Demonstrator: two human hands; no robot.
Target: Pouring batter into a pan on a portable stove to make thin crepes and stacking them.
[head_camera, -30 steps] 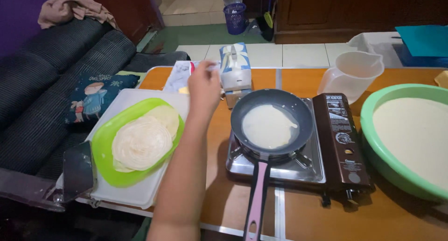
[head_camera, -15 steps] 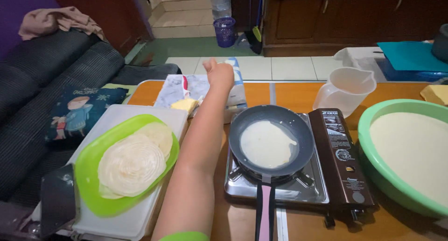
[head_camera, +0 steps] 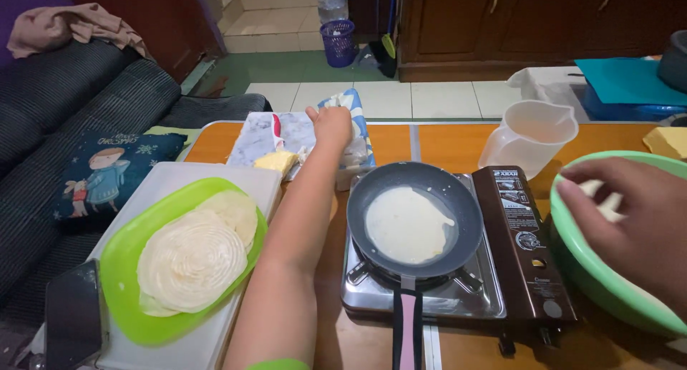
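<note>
On the orange bench (head_camera: pixel 458 137) a portable gas stove (head_camera: pixel 465 270) is set at the middle, and a dark frying pan (head_camera: pixel 415 220) with a pink handle is carried on its burner; a thin round of pale batter (head_camera: pixel 408 225) is spread inside the pan. Behind the stove, a wrapped pack (head_camera: pixel 297 137) with a yellow block of butter (head_camera: pixel 275 161) is reached by the left hand (head_camera: pixel 330 125), whose fingers are curled over the pack's far edge; whether anything is gripped cannot be told. A clear plastic jug (head_camera: pixel 528 137) is stood just beside the stove. To the left, a green plate (head_camera: pixel 125 270) stacked with crepes (head_camera: pixel 197 255) is laid on a white board (head_camera: pixel 243 180). At the right, a green bowl (head_camera: pixel 608 298) is partly hidden by the right hand (head_camera: pixel 630 220), whose fingers are closed on something pale.
</note>
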